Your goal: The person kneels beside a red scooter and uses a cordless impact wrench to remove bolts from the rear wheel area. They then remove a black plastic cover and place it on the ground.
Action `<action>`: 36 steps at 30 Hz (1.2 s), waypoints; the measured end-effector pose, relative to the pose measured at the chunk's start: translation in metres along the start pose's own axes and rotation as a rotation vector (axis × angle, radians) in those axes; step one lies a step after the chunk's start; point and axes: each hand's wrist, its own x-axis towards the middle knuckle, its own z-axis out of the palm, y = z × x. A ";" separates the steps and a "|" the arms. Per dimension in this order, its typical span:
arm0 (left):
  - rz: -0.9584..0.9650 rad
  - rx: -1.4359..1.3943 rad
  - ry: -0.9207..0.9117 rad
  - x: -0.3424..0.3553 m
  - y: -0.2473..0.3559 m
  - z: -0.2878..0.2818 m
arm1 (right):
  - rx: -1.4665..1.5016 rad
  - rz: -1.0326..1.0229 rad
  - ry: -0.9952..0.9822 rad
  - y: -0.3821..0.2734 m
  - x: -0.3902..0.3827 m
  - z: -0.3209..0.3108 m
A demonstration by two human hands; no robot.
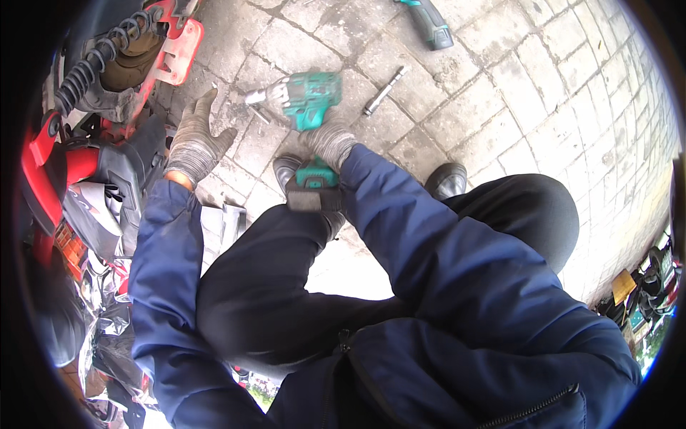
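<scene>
The right hand (330, 144) holds the green power tool (314, 94) by its handle above the paving (514, 100), best with a firm wrist and the empty, wide-spread left hand (196, 143) clear of its nose.

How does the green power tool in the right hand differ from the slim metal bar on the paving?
Support: the power tool is gripped in the right hand; the metal bar lies loose on the paving.
Shape: the power tool is bulky, with body, handle and base; the metal bar is thin and straight.
Colour: the power tool is mostly green, the metal bar silver-grey.
Shared: both show silvery metal, the tool at its nose.
</scene>
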 end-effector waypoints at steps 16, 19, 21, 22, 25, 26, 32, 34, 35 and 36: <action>0.189 -0.154 0.069 0.085 0.100 0.139 | 0.775 -0.360 0.240 0.014 -0.079 -0.171; 0.367 0.072 0.186 0.091 0.144 0.134 | 0.828 -0.434 0.271 0.015 -0.096 -0.180; 0.436 0.081 -0.129 0.094 0.176 0.139 | 0.890 -0.460 0.246 0.019 -0.102 -0.172; 0.462 0.020 -0.272 0.095 0.189 0.142 | 0.927 -0.455 0.249 0.020 -0.104 -0.166; 0.455 0.122 -0.209 0.098 0.205 0.157 | 0.877 -0.482 0.273 0.020 -0.106 -0.147; 0.412 0.031 -0.251 0.101 0.203 0.161 | 0.831 -0.515 0.282 0.019 -0.106 -0.141; -0.035 -1.355 -0.335 0.098 0.139 0.159 | 0.752 -0.389 0.186 0.008 -0.095 -0.113; -0.395 -1.997 -0.375 0.096 0.104 0.144 | 0.742 -0.378 0.096 0.006 -0.086 -0.094; -0.368 -2.172 -0.253 0.090 0.089 0.138 | 0.731 -0.342 0.070 0.005 -0.082 -0.082; -0.323 -2.370 -0.119 0.085 0.077 0.133 | 0.726 -0.315 0.035 0.004 -0.077 -0.069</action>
